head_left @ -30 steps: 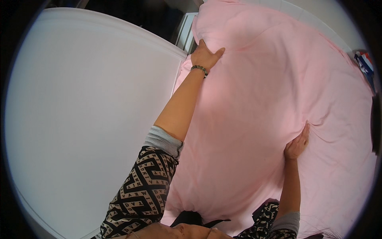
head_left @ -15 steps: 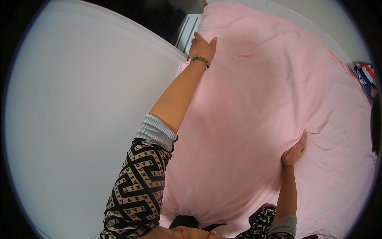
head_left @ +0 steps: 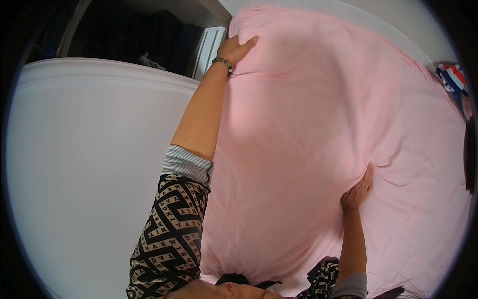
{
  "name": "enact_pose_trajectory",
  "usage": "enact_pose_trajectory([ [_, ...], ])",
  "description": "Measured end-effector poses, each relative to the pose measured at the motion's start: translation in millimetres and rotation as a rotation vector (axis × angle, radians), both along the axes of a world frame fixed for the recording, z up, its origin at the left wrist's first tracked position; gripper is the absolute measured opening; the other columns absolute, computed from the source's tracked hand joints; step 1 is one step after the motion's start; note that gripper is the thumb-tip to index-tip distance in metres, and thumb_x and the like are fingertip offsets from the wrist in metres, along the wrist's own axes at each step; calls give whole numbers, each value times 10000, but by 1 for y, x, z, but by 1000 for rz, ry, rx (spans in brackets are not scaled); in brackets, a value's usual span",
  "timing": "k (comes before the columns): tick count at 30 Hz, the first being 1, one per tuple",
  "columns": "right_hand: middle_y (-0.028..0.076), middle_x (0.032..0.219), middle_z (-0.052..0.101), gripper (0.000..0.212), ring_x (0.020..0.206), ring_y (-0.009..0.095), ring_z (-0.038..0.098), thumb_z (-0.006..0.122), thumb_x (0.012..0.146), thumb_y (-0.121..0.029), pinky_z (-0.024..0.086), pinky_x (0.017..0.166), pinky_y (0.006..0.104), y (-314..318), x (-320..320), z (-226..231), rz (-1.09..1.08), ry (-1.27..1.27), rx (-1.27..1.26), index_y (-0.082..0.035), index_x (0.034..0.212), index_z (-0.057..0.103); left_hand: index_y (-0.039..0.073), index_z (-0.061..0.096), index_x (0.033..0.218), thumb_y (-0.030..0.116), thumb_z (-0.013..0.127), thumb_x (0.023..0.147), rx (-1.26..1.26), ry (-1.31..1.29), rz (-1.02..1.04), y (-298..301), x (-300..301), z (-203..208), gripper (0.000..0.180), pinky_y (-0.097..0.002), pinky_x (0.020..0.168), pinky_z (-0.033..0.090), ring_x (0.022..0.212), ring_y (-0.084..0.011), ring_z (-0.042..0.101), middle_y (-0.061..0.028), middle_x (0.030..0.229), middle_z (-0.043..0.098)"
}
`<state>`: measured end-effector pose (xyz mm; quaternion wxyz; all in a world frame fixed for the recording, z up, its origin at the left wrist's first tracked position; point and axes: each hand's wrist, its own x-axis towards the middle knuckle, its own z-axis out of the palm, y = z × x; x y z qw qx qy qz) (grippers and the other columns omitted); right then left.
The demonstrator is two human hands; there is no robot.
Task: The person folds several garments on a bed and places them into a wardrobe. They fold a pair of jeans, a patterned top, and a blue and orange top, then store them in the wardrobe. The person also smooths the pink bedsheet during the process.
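Pink bedding [head_left: 289,129], a sheet or cover, spreads over the bed with soft wrinkles. At its far left edge lies my left hand [head_left: 235,50], thumb spread onto the cloth and the other fingers at the border, partly hidden; a beaded bracelet circles the wrist. My right hand [head_left: 358,189] rests on the right part of the bedding, fingers stretched out. The cloth dips under it and creases fan out from its fingertips. Neither hand shows cloth pinched in it.
A large smooth white panel [head_left: 99,164] fills the left side. Beyond it is a dark opening [head_left: 144,40], with a white ribbed strip [head_left: 209,50] beside the bed. A pale board [head_left: 388,32] runs behind the bedding. Red, white and blue cloth [head_left: 453,79] lies at the far right.
My left hand has shifted slightly left and farther along the bedding's edge. The right hand presses about the same place on the cloth. The view has turned, showing more of the dark opening.
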<state>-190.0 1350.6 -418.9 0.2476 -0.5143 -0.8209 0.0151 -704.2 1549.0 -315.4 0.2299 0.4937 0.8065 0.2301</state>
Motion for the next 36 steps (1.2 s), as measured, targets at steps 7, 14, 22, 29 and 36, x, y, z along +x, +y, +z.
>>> enact_pose_trajectory([
  [7,231,1488,336,581,1358,419,343,295,1000,-354,307,1068,503,-14,-1,11,18,-67,27,40,1427,309,-64,421,1366,502,465,934,-54,53,35,4,-29,-12,714,-376,1026,406,1246,-325,515,-252,1334,523],
  [14,217,1499,322,588,1359,421,336,305,997,-352,281,1080,502,9,-4,0,24,-63,5,40,1436,299,-83,423,1315,256,556,866,188,698,267,-5,46,-17,578,-464,1053,359,1256,-397,448,-288,1359,454],
  [22,216,1498,325,544,1373,410,317,328,990,-289,296,1074,502,13,-6,-10,15,-57,30,19,1438,305,-125,419,1291,408,613,858,322,612,116,-141,79,-64,713,-487,1069,308,1275,-420,390,-293,1377,408],
  [29,169,1515,323,534,1387,370,318,330,972,-257,304,1069,488,12,-8,-8,0,-92,91,-6,1443,299,-122,546,1060,584,575,828,-33,500,139,-131,55,-67,744,-423,866,476,973,-377,617,-270,983,644],
  [36,164,1508,342,539,1386,360,327,323,980,-279,292,1076,470,10,-6,-19,-53,-96,71,9,1436,315,-37,640,978,653,579,778,-225,93,172,-125,55,-41,721,-395,778,515,860,-322,674,-196,852,693],
])
